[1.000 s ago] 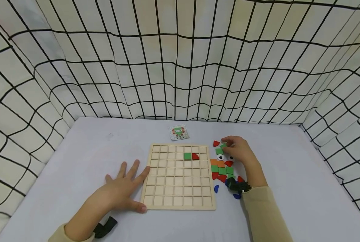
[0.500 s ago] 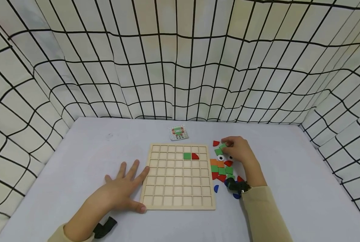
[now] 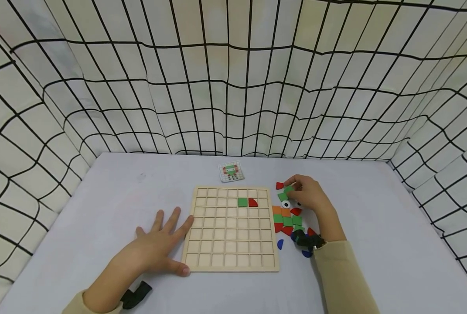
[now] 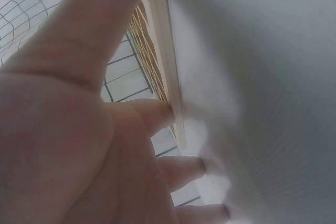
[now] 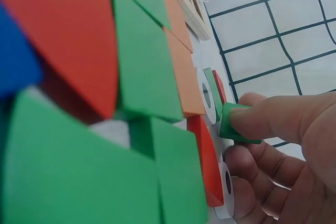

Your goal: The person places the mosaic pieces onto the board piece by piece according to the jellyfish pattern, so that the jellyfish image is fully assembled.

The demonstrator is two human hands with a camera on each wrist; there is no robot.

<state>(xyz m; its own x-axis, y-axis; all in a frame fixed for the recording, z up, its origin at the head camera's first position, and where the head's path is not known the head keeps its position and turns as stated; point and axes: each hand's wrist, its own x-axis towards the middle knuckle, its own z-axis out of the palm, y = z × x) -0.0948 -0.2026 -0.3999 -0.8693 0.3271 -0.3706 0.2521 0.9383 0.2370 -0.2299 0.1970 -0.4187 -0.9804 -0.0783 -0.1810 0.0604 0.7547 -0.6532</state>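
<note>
Head view: on the worktop, the left edge of the board is touched by the left hand, its fingers spread wide. Past the right edge, a green block is pinched between thumb and finger of the right hand. Little room is left along that edge, where loose pieces are crowded; broader worktop is seen outside both arms. One green square and one red piece are seated in the board, and a picture card is laid beyond its far edge.

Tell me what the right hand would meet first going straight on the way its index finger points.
Likely the red piece just ahead of the right hand; the height gap is unclear.
</note>
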